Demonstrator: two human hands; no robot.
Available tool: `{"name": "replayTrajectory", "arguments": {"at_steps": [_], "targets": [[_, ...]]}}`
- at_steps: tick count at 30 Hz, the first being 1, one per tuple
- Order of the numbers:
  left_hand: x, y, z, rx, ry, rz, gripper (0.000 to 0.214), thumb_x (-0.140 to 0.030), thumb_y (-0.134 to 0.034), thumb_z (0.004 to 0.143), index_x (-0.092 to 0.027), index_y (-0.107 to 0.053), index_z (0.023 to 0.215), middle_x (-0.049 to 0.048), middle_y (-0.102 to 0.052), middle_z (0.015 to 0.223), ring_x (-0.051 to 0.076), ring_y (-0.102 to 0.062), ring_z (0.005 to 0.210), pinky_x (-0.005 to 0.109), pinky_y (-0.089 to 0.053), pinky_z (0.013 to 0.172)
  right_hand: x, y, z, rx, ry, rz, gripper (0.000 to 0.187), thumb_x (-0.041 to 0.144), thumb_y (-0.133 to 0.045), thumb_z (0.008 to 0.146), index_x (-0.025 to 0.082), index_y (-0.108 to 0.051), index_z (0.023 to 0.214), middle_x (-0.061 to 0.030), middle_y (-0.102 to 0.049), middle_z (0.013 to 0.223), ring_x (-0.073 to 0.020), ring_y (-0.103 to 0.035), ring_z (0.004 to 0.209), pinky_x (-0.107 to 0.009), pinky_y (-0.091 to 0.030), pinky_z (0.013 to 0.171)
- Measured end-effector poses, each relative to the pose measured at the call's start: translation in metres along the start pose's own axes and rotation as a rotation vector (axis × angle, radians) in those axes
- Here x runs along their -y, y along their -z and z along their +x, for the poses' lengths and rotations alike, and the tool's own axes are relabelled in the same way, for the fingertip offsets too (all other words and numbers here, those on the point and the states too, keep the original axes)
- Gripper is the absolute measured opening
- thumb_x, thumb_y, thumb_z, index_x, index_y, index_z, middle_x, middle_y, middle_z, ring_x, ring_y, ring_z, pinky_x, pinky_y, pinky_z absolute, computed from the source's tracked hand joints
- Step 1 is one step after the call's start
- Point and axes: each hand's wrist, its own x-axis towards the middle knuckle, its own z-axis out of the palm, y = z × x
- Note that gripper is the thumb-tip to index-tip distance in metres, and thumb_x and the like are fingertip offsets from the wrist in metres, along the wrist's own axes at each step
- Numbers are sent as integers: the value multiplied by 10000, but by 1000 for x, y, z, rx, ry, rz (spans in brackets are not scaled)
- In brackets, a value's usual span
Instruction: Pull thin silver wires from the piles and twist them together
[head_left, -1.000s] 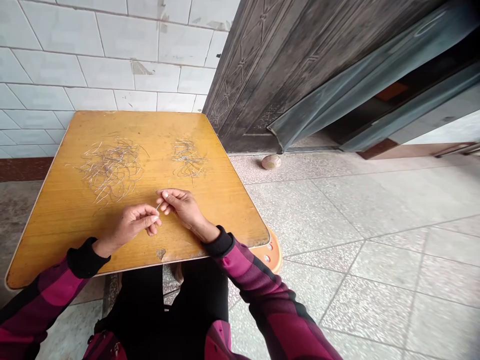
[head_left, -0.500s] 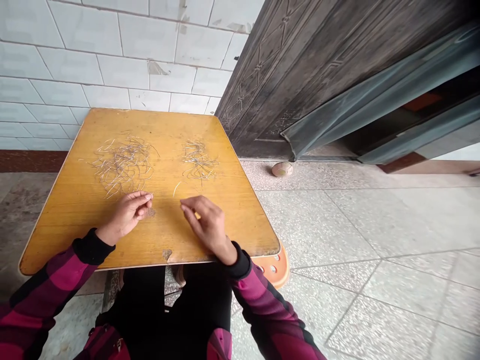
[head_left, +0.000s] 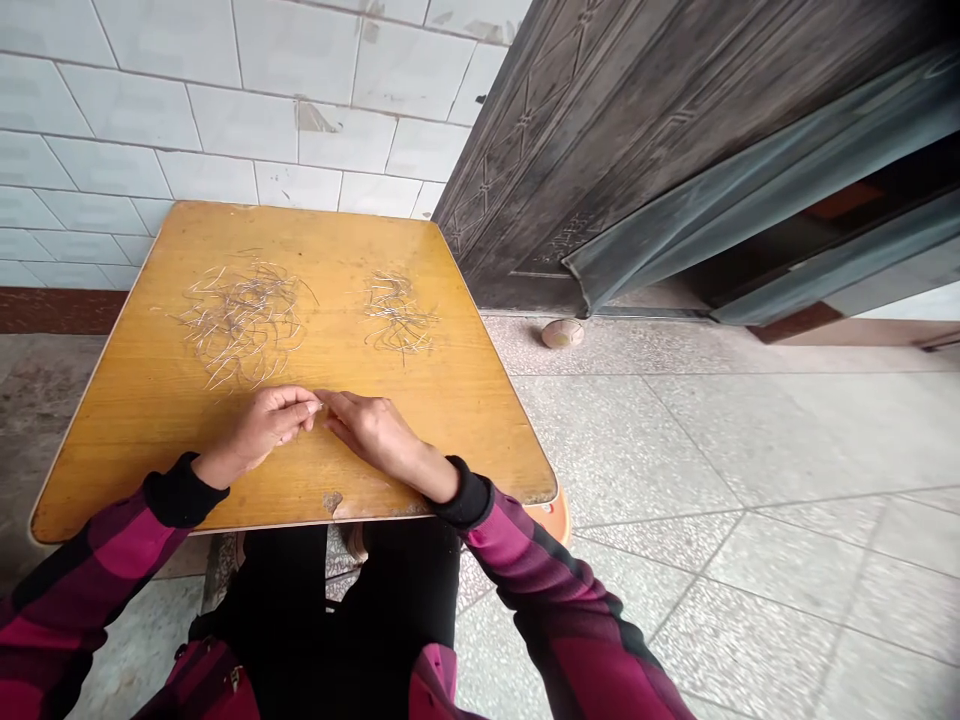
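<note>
My left hand (head_left: 277,422) is closed in a pinch near the table's front half. A tiny bright end, apparently of a thin wire (head_left: 322,404), shows at its fingertips. My right hand (head_left: 373,428) meets it there, thumb and fingers drawn together around the same spot; most of what they hold is hidden. Beyond my left hand lies a large loose pile of thin, bent wires (head_left: 247,318). A smaller pile of similar wires (head_left: 400,318) lies beyond my right hand. Both piles rest on the yellow wooden table (head_left: 337,250).
A white tiled wall (head_left: 247,130) stands behind the table. To the right are a dark carved door (head_left: 540,180), a grey-green curtain (head_left: 637,235) and a rounded stone-like object (head_left: 562,333) on the floor. An orange stool (head_left: 553,515) partly shows under the table's right corner.
My right hand has moved left until its fingertips meet those of my left hand, which shifted slightly right. A curved wire seen by my right fingers earlier no longer shows there.
</note>
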Motion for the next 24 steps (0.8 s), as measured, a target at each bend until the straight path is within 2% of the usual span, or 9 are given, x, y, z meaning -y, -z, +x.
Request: {"name": "replayTrajectory", "arguments": {"at_steps": [3, 6, 10, 13, 19, 24], "targets": [[0, 3, 0, 61, 45, -1, 295, -409, -660, 766, -136, -582, 684, -25, -536, 610, 20, -325, 419, 189, -191, 412, -3, -4, -1, -44, 0, 47, 268, 237, -466, 988, 158, -631, 1183, -82, -725, 971, -151, -656, 780, -244, -423, 656], [-2, 6, 0, 130, 105, -9, 321, -423, -660, 771, -135, -562, 669, -26, -520, 606, 15, -311, 419, 190, -176, 413, -5, -1, -4, -69, 19, 77, 284, 266, -413, 1011, 151, -671, 1047, -69, -729, 899, -139, -647, 738, -238, -398, 631], [-5, 10, -2, 152, 186, 28, 332, -431, -654, 775, -153, -518, 655, -63, -427, 549, 20, -261, 411, 189, -177, 411, -11, 2, -10, -77, 3, -28, 302, 284, -398, 1007, 165, -676, 1001, -49, -719, 806, -125, -594, 618, -253, -326, 562], [-4, 13, -1, 151, 192, 100, 317, -424, -645, 771, -159, -514, 655, -68, -398, 536, 33, -276, 424, 192, -195, 416, -18, 0, -17, -84, -7, -80, 317, 284, -384, 1004, 170, -680, 989, -38, -707, 743, -119, -558, 559, -261, -296, 536], [-3, 17, 0, 187, 174, 240, 280, -409, -602, 781, -166, -527, 664, -63, -401, 535, 51, -294, 440, 201, -219, 433, -29, -1, -31, -101, 7, -41, 356, 296, -357, 1011, 187, -690, 1074, -53, -750, 842, -141, -642, 654, -248, -382, 572], [-7, 20, -3, 227, 123, 406, 256, -397, -571, 795, -168, -553, 681, -59, -399, 531, 69, -335, 471, 199, -244, 450, -37, 2, -39, -67, 46, 40, 366, 320, -372, 1020, 191, -702, 1114, -72, -758, 921, -147, -693, 766, -227, -453, 643]]}}
